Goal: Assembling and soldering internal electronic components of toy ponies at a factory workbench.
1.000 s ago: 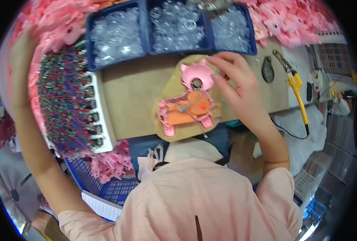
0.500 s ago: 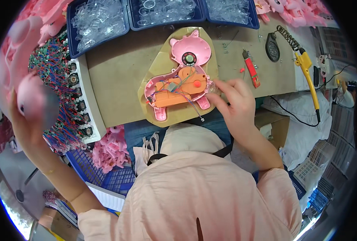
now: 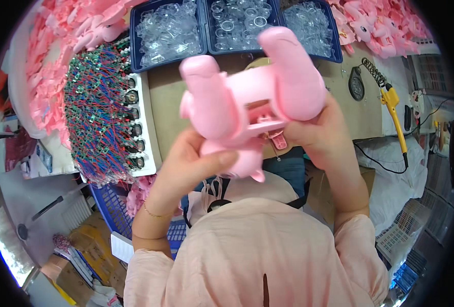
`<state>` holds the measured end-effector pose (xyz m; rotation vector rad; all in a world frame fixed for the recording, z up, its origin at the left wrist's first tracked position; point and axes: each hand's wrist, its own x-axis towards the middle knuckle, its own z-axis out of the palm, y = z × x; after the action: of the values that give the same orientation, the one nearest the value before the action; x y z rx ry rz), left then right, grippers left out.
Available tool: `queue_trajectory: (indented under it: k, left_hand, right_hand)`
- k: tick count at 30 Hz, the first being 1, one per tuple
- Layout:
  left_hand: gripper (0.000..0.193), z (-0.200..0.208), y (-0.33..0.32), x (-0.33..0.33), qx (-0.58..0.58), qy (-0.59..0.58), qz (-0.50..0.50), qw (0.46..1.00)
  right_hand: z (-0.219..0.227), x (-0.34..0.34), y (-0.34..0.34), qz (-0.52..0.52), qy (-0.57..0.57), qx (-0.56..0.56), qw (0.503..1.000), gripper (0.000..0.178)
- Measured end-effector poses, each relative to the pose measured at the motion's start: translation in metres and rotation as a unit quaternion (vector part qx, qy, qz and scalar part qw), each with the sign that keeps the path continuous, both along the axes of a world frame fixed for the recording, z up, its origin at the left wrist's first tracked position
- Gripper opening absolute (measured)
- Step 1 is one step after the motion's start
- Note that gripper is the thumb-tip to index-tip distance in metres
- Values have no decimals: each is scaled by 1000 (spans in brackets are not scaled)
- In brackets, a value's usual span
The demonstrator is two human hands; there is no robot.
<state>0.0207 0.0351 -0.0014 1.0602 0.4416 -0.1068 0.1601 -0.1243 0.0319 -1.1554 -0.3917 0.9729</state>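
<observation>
In front of me I hold up a pink plastic animal-shaped toy shell (image 3: pixel 301 82), two thick legs pointing away and the rounded head toward me. My left hand (image 3: pixel 188 163) is closed around its head end, the thumb lying along the side. At the opposite side my right hand (image 3: pixel 326 135) grips the body beside a leg. A rectangular opening shows between the legs. Beneath it, a pink foot (image 3: pixel 277 139) and a dangling wire peek out; the rest of the lower shell half and its orange mechanism are hidden.
Blue bins (image 3: pixel 168 38) of clear plastic parts line the back. A white tray of wired circuit boards and speakers (image 3: pixel 99 107) stands left, with heaped pink parts beyond. A yellow soldering iron (image 3: pixel 392 105) and its coiled holder lie right. A blue basket (image 3: pixel 109 204) sits below the table.
My left hand has brought a pink shell from the far left to the middle. My right hand has left the lower half's edge and taken hold of this shell too. The view has shifted.
</observation>
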Motion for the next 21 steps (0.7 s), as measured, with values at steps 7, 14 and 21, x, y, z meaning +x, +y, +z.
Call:
queue_trajectory:
  k: [7,14,21]
  left_hand:
    - [81,-15,42,-59,-212,-133,176,952]
    - [80,-5,33,-106,-12,-62,275,959]
    - [77,17,35,-91,-154,-154,317,923]
  right_hand:
    - [-25,-29,32,-14,-732,136,667,23]
    - [-18,-66,46,1,-752,185,632,24]
    - [-27,-66,42,15,-740,210,639,27]
